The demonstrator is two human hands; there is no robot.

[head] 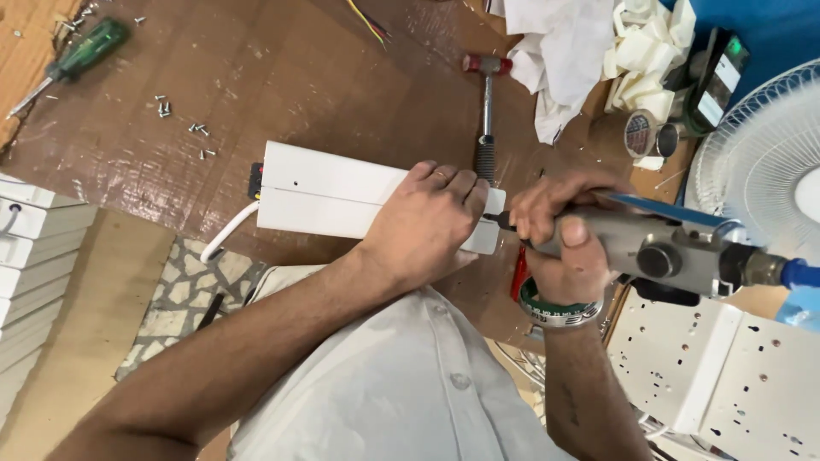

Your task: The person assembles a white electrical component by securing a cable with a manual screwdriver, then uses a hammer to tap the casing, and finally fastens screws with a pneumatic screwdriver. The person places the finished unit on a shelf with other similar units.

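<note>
Left hand (424,224) presses flat and open on a white casing (329,192); right hand (559,235) grips a grey power screwdriver (662,249) against its right end.

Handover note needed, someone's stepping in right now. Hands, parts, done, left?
Left hand: pressed flat on the right end of the white box, holding it to the brown table.
Right hand: gripping the powered screwdriver, bit at the box's right end face.
Parts: loose screws upper left, green screwdriver far left, hammer behind the box.
Done: box halves closed, white cable exiting left.
Left: whether the end screw is seated is hidden by the fingers.
</note>
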